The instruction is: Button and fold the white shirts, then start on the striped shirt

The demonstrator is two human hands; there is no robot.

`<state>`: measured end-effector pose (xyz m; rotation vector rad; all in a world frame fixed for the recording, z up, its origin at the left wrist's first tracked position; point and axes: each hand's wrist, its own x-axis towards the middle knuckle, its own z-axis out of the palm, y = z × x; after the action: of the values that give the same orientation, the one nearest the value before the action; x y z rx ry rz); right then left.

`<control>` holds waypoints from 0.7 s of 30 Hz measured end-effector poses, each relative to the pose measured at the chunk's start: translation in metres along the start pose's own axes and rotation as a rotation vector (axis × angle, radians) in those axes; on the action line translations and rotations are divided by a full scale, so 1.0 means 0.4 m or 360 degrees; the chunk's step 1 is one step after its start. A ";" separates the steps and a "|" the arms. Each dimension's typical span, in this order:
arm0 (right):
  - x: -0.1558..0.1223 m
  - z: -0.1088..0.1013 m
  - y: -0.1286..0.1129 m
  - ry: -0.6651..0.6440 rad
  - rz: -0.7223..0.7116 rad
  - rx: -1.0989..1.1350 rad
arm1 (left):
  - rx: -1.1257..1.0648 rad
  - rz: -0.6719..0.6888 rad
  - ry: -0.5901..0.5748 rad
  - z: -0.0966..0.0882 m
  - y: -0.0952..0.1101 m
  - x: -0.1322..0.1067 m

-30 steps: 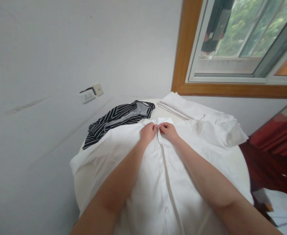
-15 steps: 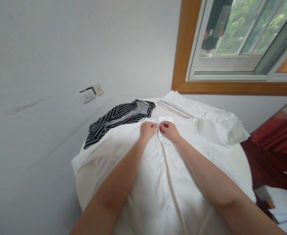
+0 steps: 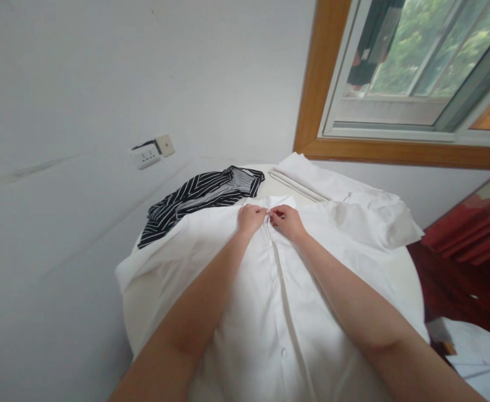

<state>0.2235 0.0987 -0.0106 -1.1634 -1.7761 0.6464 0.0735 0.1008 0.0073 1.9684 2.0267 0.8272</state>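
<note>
A white button-up shirt [image 3: 249, 312] lies spread over a round, pale table [image 3: 138, 301], its collar end away from me and its front placket running toward me. My left hand [image 3: 251, 218] pinches the left front edge just below the collar. Close beside it, my right hand [image 3: 287, 219] is closed on the opposite edge, fingertips nearly touching those of the left. Any button between the fingers is too small to make out. A button [image 3: 283, 353] shows lower on the placket.
A black-and-white striped garment [image 3: 203, 192] lies at the table's far left, against the wall. Folded white cloth [image 3: 341, 184] rests at the far right below the wooden window frame [image 3: 379, 149]. A wall socket [image 3: 147, 156] is at left; white cloth [image 3: 475, 346] sits low at right.
Both hands stay at the collar end, with only slight finger movement at the shirt's edges. The whole view has shifted a little.
</note>
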 end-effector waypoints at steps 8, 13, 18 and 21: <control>0.000 0.005 0.014 -0.0052 0.0136 0.0206 | 0.0060 0.0018 -0.0062 -0.004 -0.002 0.005; 0.009 -0.001 0.016 -0.0208 0.0259 0.0457 | 0.0096 0.0011 -0.0072 -0.005 -0.001 0.001; 0.016 0.001 -0.005 -0.0166 0.0535 0.0754 | 0.0072 0.0039 -0.0057 -0.004 -0.001 -0.001; 0.019 0.010 -0.021 -0.0108 0.0725 0.0887 | 0.0062 0.0046 -0.0056 -0.001 -0.004 0.001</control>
<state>0.2151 0.1021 -0.0028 -1.1526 -1.2528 1.3626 0.0719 0.1009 0.0069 2.0231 2.0138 0.7591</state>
